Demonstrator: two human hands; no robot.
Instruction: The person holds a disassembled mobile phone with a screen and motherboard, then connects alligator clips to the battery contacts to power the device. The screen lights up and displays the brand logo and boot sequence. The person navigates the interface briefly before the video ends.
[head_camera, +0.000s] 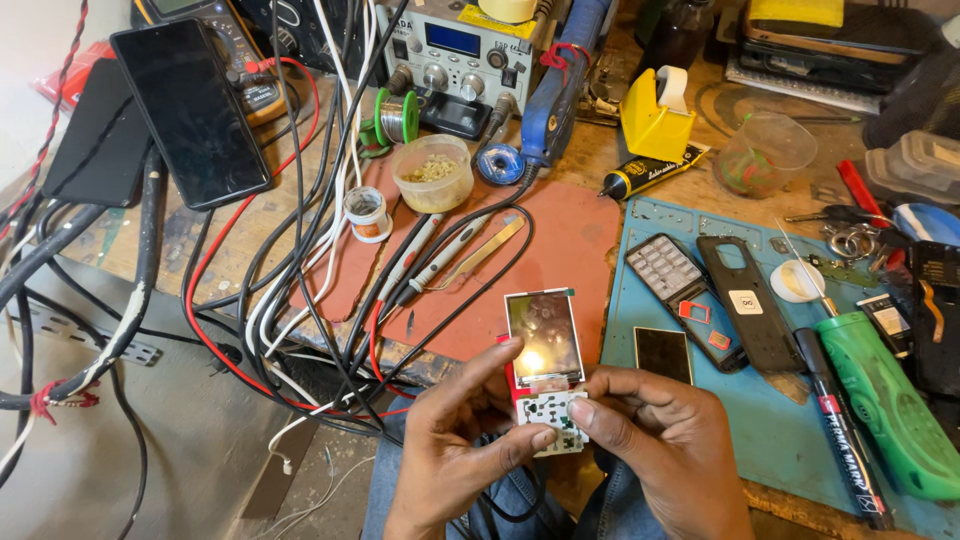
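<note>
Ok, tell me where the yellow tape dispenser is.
In the head view, the yellow tape dispenser sits at the upper right of the bench, just right of the blue hot-air handle and above the black glue tube.

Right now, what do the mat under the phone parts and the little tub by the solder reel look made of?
Blue mat: looks like soft matte silicone or rubber, with moulded recesses along its top edge. Tub: translucent, slightly cloudy plastic, since its pale contents show through the wall.

Small lit screen (544, 337) in hands; dark phone screen (190, 112) upper-left.
</note>
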